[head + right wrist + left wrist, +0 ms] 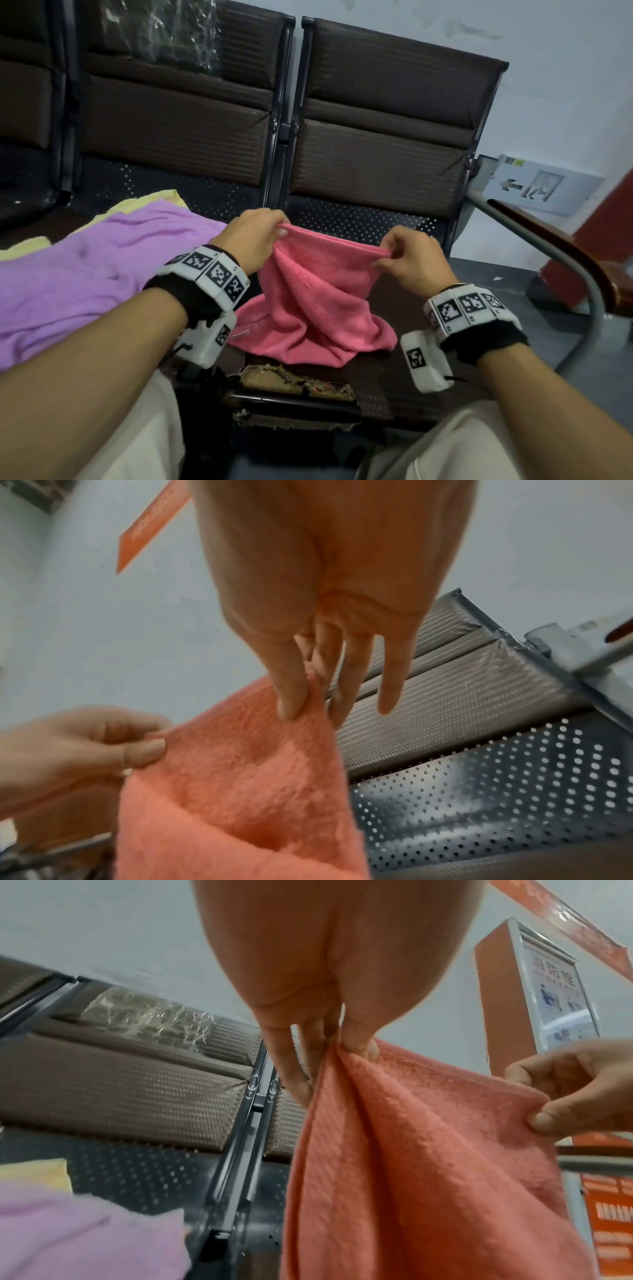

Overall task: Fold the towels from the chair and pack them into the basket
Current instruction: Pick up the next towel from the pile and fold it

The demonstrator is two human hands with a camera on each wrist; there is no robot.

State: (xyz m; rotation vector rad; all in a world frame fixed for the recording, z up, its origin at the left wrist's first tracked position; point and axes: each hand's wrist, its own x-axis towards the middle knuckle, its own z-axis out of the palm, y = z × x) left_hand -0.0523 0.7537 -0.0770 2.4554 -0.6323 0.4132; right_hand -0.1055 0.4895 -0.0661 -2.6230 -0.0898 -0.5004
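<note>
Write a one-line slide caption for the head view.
Both hands, left hand and right hand, pinch the pink towel by its top edge above the chair seat, purple towel alongside.

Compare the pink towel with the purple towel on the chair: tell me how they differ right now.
The pink towel is lifted by its top edge, pinched by the left hand and right hand; the purple towel is untouched. The pink towel hangs bunched, its lower end on the seat; the purple one lies spread out over a yellow towel. Neither is folded yet.

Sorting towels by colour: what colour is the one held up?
Pink towel, clearest in the head view; wrist views tint it salmon.
</note>
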